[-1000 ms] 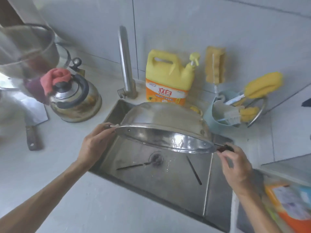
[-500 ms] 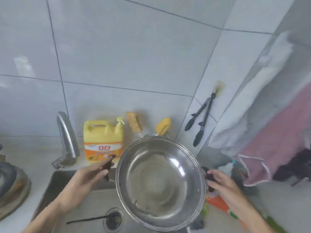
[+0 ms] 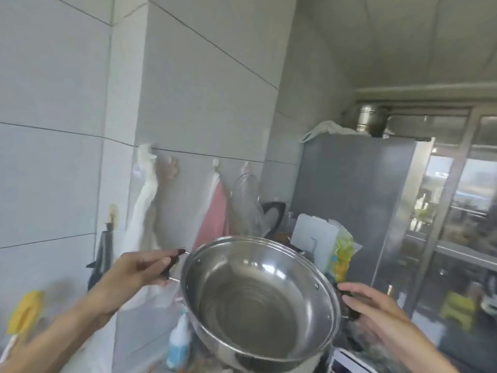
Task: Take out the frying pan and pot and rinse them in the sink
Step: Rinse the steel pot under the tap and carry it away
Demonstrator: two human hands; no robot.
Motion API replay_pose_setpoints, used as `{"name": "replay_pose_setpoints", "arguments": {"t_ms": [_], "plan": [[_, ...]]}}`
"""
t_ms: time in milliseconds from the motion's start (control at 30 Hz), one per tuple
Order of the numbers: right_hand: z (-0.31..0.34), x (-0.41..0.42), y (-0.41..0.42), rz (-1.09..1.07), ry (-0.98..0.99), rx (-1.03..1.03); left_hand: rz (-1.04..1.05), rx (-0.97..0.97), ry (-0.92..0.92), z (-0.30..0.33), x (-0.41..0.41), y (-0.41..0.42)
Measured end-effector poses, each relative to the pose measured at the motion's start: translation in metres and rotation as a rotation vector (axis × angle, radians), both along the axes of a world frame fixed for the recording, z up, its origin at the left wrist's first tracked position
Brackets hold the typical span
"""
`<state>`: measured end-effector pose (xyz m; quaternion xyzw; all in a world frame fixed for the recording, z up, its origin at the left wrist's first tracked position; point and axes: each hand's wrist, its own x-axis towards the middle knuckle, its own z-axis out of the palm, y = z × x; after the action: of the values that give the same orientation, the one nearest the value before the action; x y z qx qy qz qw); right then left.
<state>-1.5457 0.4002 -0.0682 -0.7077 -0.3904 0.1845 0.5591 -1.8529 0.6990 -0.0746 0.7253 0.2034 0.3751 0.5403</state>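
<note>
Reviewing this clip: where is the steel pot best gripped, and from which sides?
By its two dark side handles, one from each side. The pot is wide, round and tilted, so the left hand and right hand on opposite handles steady it.

A stainless steel pot (image 3: 258, 302) fills the lower centre of the frame, held in the air and tilted so its open mouth faces the camera. Its shiny interior shows concentric rings on the base and rivets near the rim. Dark side handles (image 3: 172, 261) project at left and right.
</note>
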Motion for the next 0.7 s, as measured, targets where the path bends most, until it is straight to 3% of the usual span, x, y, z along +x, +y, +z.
{"name": "replay_pose_setpoints", "arguments": {"t_ms": [367,700], "plan": [[0.011,0.185,-0.275,-0.436,-0.059,0.072,-0.386,-0.089,-0.027,0.011,0.355,-0.182],[-0.045,0.326,-0.459,-0.800,-0.029,0.106,-0.780,0.068,0.110,-0.033,0.646,-0.343]]}}
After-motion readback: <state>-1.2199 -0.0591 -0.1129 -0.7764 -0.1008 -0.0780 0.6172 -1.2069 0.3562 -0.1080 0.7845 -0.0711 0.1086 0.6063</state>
